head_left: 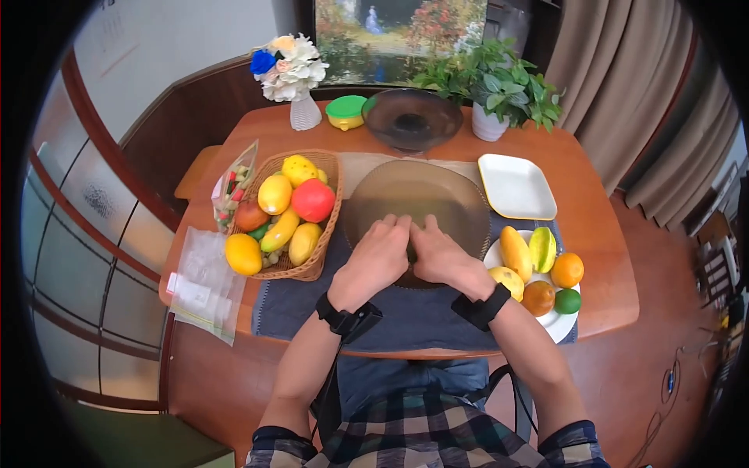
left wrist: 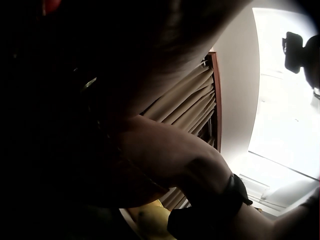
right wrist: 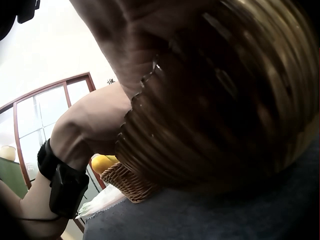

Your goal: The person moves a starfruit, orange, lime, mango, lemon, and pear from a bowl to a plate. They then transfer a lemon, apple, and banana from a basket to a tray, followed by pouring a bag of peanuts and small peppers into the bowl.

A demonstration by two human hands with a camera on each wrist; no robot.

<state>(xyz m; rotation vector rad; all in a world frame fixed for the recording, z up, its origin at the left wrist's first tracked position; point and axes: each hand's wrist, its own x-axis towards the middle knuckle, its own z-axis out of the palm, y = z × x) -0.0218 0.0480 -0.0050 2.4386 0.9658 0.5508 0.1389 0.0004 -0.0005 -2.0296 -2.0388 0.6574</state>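
Observation:
A large brown glass bowl (head_left: 452, 195) with a ribbed side and scalloped rim lies mid-table; its ribs fill much of the right wrist view (right wrist: 295, 75). Over its near part, the left hand (head_left: 378, 257) and right hand (head_left: 445, 256) meet, backs up, fingertips pointing inward and down. Between them a small dark green patch (head_left: 411, 253) shows, too covered to identify. In the right wrist view, the right palm (right wrist: 135, 45) is above the bowl's rim. The left wrist view is mostly dark, with a hand (left wrist: 165, 65) and forearm visible. What the fingers hold is hidden.
A wicker basket (head_left: 331, 226) of fruit stands left, beside plastic bags (head_left: 207, 277). A white plate (head_left: 558, 326) with several fruits is at right, below a white tray (head_left: 517, 186). Behind are a dark glass dish (head_left: 437, 117), green-lidded container (head_left: 346, 111), flower vase (head_left: 305, 115) and potted plant (head_left: 490, 123).

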